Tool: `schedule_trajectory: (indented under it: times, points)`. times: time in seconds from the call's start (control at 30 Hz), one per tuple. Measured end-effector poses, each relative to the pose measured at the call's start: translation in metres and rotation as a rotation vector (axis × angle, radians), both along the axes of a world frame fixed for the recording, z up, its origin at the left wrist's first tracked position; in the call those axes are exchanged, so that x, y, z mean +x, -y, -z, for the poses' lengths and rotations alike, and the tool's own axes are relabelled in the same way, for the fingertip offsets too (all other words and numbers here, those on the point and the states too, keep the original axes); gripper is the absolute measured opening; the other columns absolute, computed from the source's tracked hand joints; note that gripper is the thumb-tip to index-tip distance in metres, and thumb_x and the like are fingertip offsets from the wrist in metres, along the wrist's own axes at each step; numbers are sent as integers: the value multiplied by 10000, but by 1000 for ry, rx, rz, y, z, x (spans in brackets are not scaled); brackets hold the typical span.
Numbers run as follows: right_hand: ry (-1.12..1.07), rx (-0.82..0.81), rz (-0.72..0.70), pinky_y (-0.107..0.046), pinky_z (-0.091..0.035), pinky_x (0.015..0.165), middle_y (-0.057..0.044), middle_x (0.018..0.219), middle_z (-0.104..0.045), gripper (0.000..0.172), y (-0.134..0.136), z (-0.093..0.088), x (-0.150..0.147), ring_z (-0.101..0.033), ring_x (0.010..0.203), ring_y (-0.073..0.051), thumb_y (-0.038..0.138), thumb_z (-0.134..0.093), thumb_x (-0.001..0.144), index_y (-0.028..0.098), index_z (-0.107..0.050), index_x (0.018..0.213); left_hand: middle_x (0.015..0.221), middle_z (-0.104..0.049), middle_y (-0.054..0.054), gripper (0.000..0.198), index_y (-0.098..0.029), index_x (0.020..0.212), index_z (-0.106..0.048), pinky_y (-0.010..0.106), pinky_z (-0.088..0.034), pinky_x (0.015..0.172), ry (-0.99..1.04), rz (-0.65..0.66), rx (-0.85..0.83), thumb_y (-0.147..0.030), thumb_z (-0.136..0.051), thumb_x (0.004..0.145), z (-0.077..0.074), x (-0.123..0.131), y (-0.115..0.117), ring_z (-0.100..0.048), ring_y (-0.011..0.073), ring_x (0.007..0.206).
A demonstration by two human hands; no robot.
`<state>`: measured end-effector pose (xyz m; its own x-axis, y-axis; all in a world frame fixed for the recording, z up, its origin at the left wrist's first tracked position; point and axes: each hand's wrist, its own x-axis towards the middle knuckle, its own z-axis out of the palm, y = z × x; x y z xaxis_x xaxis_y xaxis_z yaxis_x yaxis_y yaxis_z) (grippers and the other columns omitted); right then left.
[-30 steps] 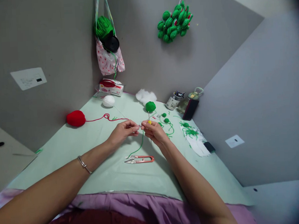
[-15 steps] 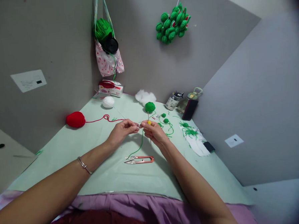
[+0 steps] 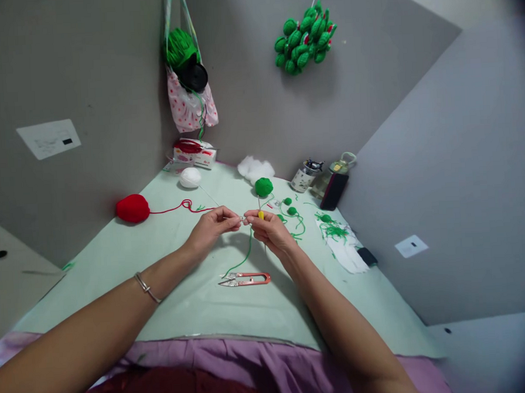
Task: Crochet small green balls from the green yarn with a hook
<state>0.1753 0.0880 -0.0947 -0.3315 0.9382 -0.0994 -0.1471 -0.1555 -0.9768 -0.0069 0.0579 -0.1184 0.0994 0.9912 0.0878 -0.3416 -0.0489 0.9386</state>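
Note:
My left hand is closed in a pinch on yarn work, a tiny pale piece showing at its fingertips. Red yarn and a thin white strand from the white yarn ball run to this hand. Facing it, fingertips almost touching, my right hand is closed around a crochet hook with a yellow grip; its metal shaft points up. Green yarn hangs below the hands to orange-handled thread snips on the table. What exactly lies between the fingertips is too small to make out.
A red yarn ball lies left. Behind my hands are a green ball, white stuffing and small green pieces. A jar, bottle and phone stand back right. Green crocheted pieces hang above.
The fingertips of my two hands have drawn slightly apart, and the small pale piece between them shows more. The hook remains in my right hand.

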Motion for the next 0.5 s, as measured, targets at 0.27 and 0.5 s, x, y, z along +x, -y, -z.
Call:
schedule_trajectory:
  times: [0.27,0.5]
  points:
    - [11,5,0,-243,-107,448,26,666,-678,317,1,0,-1,-213,452,-22,340,-898,603,170,-733,814,799,-689,-2,224,-192,733,-708,343,-487,902,20,15,-24,-337,-877,715,-2,-4,0,-625,168,836]
    - [36,20,-17,-243,-111,451,30,653,-676,290,2,1,-1,-223,446,-19,316,-876,617,166,-730,818,850,-694,-5,259,-183,732,-707,342,-517,953,131,53,-62,-335,-912,684,0,-5,-2,-646,147,848]
